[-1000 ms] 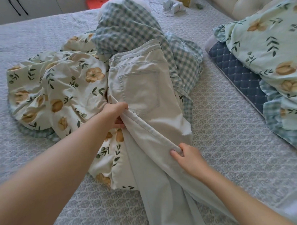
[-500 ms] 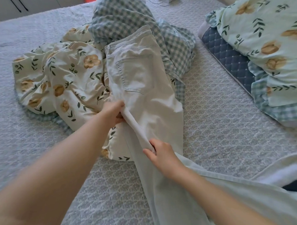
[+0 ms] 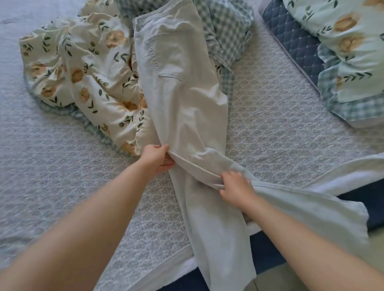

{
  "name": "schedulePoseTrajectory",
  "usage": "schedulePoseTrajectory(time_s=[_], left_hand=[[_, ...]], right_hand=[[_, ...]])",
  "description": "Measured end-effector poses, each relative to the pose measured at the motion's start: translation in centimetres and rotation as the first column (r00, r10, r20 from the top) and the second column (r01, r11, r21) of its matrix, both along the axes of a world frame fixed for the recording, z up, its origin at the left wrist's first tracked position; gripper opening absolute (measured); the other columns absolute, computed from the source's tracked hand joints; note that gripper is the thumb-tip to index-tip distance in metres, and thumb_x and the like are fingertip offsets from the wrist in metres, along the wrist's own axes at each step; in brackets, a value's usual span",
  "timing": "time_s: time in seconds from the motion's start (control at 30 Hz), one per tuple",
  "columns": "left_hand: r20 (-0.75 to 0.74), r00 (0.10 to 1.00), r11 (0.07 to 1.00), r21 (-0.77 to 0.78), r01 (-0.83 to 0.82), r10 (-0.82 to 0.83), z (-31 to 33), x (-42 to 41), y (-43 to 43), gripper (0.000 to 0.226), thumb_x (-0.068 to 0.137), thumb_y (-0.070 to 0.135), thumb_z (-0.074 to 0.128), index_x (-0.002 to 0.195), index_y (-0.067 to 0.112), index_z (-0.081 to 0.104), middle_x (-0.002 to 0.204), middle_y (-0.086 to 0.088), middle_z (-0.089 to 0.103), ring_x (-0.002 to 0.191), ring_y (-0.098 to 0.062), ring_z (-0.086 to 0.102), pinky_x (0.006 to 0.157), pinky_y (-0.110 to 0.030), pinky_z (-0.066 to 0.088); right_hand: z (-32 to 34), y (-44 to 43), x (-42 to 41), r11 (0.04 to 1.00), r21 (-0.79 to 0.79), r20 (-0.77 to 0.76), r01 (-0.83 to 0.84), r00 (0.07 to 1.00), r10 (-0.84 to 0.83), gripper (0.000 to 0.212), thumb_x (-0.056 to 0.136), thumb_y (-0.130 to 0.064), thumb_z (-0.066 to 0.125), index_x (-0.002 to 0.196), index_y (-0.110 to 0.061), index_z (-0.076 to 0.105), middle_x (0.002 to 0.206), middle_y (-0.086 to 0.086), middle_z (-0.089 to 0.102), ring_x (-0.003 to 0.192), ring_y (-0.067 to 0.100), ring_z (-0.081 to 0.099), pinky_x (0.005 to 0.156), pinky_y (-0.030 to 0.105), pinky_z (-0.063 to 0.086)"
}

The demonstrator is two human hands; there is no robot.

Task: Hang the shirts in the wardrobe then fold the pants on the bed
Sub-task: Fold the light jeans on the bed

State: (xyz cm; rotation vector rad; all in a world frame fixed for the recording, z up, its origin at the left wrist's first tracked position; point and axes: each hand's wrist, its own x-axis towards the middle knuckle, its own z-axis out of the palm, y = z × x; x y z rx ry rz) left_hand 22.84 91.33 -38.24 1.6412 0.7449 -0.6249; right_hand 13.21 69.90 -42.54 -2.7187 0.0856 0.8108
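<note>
Head view, looking down onto a bed with a grey-white patterned cover. The pants lie just right of the middle. They are pale off-white denim with a faint blue cast, and the back pocket faces up. The waistband sits at 12 o'clock, propped on a rumpled duvet. From there the fabric runs down toward 6 o'clock, where one leg hangs over the bed's edge. The other leg fans out toward 4 o'clock, also past the edge.

The left hand grips the pants' left edge near the centre of the frame, with the fingers curled over the cloth and the thumb beneath. The right hand, toward 5 o'clock, pinches a raised fold that runs between the two hands. Its fingers are curled together, though blur hides how each one lies.

The duvet is cream with yellow flowers and green leaves, and it spreads from 9 to 11 o'clock, touching the pants along their left side. Its blue-checked underside bunches at 12 to 1 o'clock under and beside the waistband. At 2 o'clock a pillow in a matching floral print rests on a navy quilted pad, well apart from the pants. Pale floor shows at 5 o'clock below the bed's edge.
</note>
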Motion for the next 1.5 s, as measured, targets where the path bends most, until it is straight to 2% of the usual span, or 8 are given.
schedulePoseTrajectory(time_s=[0.13,0.3,0.5,0.6,0.83,1.03,1.37,1.5], left_hand=[[0.007,0.999,0.996,0.075,-0.05,0.049,-2.5,-2.5,0.1,0.046,0.103,0.041,0.042,0.09,0.003,0.065,0.085,-0.014,0.068,0.076,-0.024,0.065,0.071,-0.035,0.054],[-0.104,0.99,0.988,0.116,0.105,-0.093,-7.1,-6.1,0.2,0.009,0.092,0.015,0.061,0.093,0.006,0.057,0.09,-0.016,0.063,0.075,-0.026,0.06,0.067,-0.034,0.051],[-0.114,0.982,0.988,-0.038,0.148,-0.151,-8.7,-8.6,-1.2,0.039,0.088,0.012,0.067,0.123,0.001,0.056,0.108,-0.014,0.069,0.095,-0.033,0.069,0.077,-0.045,0.06],[-0.13,0.98,0.988,-0.065,0.143,-0.151,-8.8,-9.5,-1.0,0.038,0.09,0.017,0.068,0.123,0.002,0.057,0.109,-0.013,0.069,0.096,-0.03,0.069,0.079,-0.043,0.06],[-0.114,0.947,0.949,-0.136,0.286,-0.301,-7.8,-11.4,0.2,0.041,0.089,0.026,0.071,0.123,0.008,0.059,0.111,-0.009,0.071,0.099,-0.026,0.07,0.081,-0.042,0.06],[0.096,0.978,0.982,0.056,0.18,-0.185,-6.1,-13.7,1.7,0.023,0.095,0.009,0.059,0.116,0.016,0.053,0.104,-0.003,0.065,0.089,-0.021,0.067,0.058,-0.029,0.058],[-0.239,0.945,0.932,-0.337,0.135,-0.224,-7.1,-23.9,-1.8,0.042,0.083,0.024,0.077,0.121,0.014,0.063,0.11,-0.002,0.074,0.102,-0.022,0.071,0.093,-0.044,0.055],[-0.236,0.909,0.905,-0.34,0.254,-0.343,-6.5,-26.3,-2.8,0.031,0.086,0.033,0.073,0.115,0.022,0.068,0.108,0.002,0.075,0.102,-0.02,0.07,0.096,-0.048,0.053]], right_hand=[[-0.8,-3.1,-1.3,0.992,-0.091,0.09,0.084,0.993,-0.076,0.02,0.095,-0.029,0.052,0.109,-0.016,0.052,0.116,0.006,0.058,0.109,0.027,0.051,0.089,0.04,0.039],[0.1,-7.1,0.8,0.95,-0.02,0.336,0.311,0.897,-0.286,0.011,0.096,-0.022,0.051,0.104,-0.014,0.051,0.103,0.009,0.059,0.089,0.027,0.048,0.07,0.035,0.035],[1.2,-12.6,3.9,0.718,-0.13,0.4,0.684,0.699,-0.593,0.034,0.096,-0.014,0.049,0.128,-0.004,0.044,0.134,0.022,0.047,0.123,0.04,0.041,0.095,0.049,0.04],[1.8,-9.7,2.0,0.807,-0.082,0.545,0.585,0.704,-0.455,0.026,0.093,-0.007,0.047,0.119,-0.005,0.045,0.124,0.018,0.048,0.111,0.034,0.046,0.089,0.041,0.043],[-3.7,-0.7,-3.9,0.865,0.184,-0.17,0.467,0.882,-0.439,0.041,0.092,-0.04,0.057,0.111,-0.004,0.059,0.11,0.013,0.062,0.103,0.031,0.057,0.081,0.036,0.046],[-3.1,-4.2,-5.4,0.773,0.209,-0.065,0.599,0.797,-0.601,0.028,0.101,-0.018,0.044,0.081,-0.005,0.058,0.076,0.006,0.056,0.081,0.027,0.054,0.061,0.033,0.037],[-1.6,-4.3,-11.1,0.667,0.419,-0.252,0.616,0.784,-0.567,0.027,0.09,-0.036,0.06,0.092,-0.009,0.063,0.09,0.001,0.065,0.086,0.019,0.06,0.074,0.036,0.051],[-1.0,-5.6,-15.3,0.79,0.384,-0.385,0.478,0.861,-0.333,0.012,0.086,-0.037,0.066,0.089,-0.026,0.061,0.086,-0.012,0.064,0.082,0.005,0.06,0.068,0.023,0.05]])
